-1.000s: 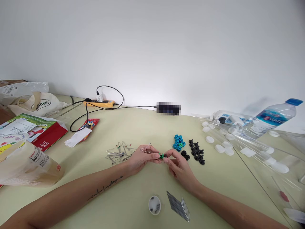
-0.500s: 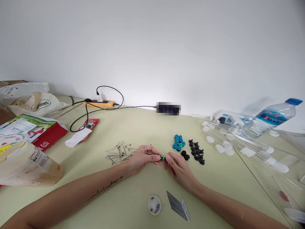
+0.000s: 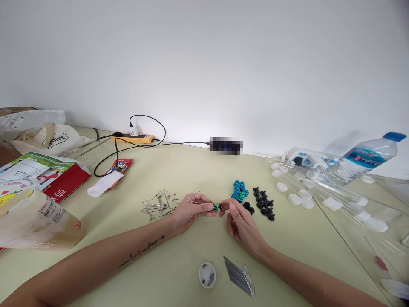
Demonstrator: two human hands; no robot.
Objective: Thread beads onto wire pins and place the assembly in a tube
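A small green metal piece with black parts [image 3: 216, 207] is pinched between the thumb and fingers of my left hand [image 3: 191, 209]. A thin bent wire [image 3: 193, 199] sticks out above that hand. My right hand [image 3: 242, 219] is at the piece's right end, its index fingertip at the black disc there. The right thumb stands apart from that fingertip, and the other fingers curl inward. Blue ribbed metal pieces [image 3: 237, 197], one greenish, lie just beyond the right hand, next to black knobs [image 3: 251, 210]. Several bent wires with small coloured ends [image 3: 156, 207] lie left of my left hand.
Near me are a white cup of small metal parts [image 3: 203, 266] and a row of bent metal rods [image 3: 236, 276]. Black stemmed pieces [image 3: 263, 204] lie right. Clear tubes [image 3: 332, 187], white caps [image 3: 294, 199] and a water bottle [image 3: 364, 158] crowd the right. A drink cup [image 3: 54, 221] stands left.
My right thumb has lifted off the piece and the hand has drawn slightly right, exposing the black disc at its end. My left hand keeps its hold and has barely moved.
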